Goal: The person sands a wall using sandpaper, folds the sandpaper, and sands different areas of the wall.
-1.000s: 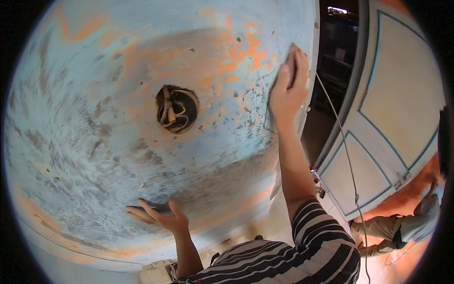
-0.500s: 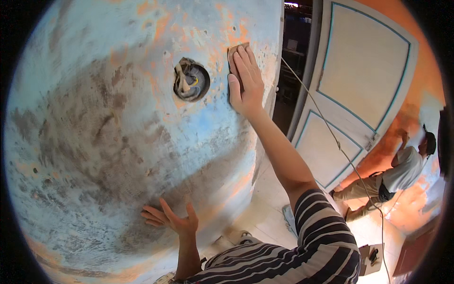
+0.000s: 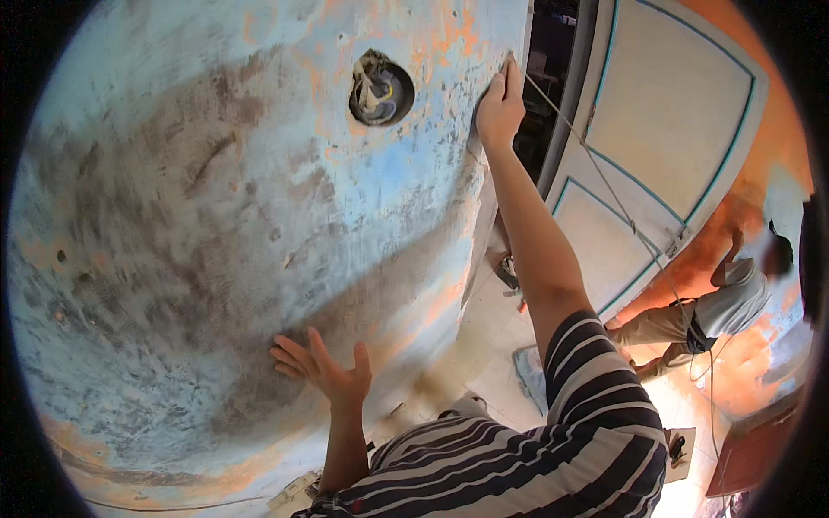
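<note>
Blue wall (image 3: 276,259) stands left of the pale door (image 3: 673,112). The left hand (image 3: 334,375) spreads its fingers by the wall's lower part; the right hand (image 3: 500,114) is at its right edge, grip impossible to tell.

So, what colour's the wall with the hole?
The wall is pale blue with orange and dark patches, best in the head view.
</note>
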Available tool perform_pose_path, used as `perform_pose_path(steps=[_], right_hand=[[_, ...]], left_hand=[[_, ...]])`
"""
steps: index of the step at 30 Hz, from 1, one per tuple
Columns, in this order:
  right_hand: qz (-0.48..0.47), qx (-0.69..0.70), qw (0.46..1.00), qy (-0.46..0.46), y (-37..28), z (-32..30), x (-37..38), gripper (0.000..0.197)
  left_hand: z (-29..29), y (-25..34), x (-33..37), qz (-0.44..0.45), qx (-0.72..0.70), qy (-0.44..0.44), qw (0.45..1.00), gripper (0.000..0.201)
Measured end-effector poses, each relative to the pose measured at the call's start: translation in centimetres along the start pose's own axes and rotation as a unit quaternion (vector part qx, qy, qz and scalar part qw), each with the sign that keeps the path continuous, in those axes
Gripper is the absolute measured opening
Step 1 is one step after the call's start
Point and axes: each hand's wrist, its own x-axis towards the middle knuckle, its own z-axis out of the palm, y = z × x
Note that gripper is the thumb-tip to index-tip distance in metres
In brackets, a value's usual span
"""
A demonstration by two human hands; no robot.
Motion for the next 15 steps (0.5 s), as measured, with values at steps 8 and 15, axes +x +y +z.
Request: perform_pose_path(steps=[8, 15], right_hand=[[-0.331, 0.053, 0.94, -0.065, 1.3, -1.2, 0.9, 0.044], [-0.315, 0.046, 0.943, -0.099, 0.1, -0.8, -0.1, 0.044]], left_hand=[[1.7, 2.2, 0.3, -0.018, 0.039, 0.036, 0.998, 0.085], [6.0, 7.3, 1.7, -0.026, -0.003, 0.066, 0.997, 0.078]])
